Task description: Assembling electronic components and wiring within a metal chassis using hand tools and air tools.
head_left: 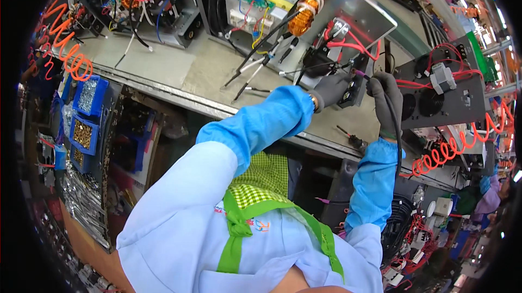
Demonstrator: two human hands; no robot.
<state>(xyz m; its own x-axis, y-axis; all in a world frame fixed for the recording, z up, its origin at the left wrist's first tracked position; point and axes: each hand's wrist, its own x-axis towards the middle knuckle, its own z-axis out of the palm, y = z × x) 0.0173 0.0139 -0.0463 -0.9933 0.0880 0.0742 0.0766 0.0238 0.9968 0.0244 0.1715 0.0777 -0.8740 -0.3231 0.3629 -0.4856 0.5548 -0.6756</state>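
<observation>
Your light-blue cotton-like shirt (pixel 272 252) lies nearest; ahead, your gray-gloved right hand (pixel 388 102) has fingers clamped on the thick black cable (pixel 395 121), its purple-sleeved tip (pixel 359 73) at two o'clock from your gray-gloved left hand (pixel 330 91), whose finger closure I can't tell. No finished connection shows there; the copper-orange wound coil (pixel 303 16) at eleven o'clock appears already wired, while black-and-white leads (pixel 242 84) at nine o'clock look unattached.

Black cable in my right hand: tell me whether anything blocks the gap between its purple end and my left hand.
Nothing visible does: the purple end of the black cable sits close beside the left hand. The red wires lie beyond both.
</observation>
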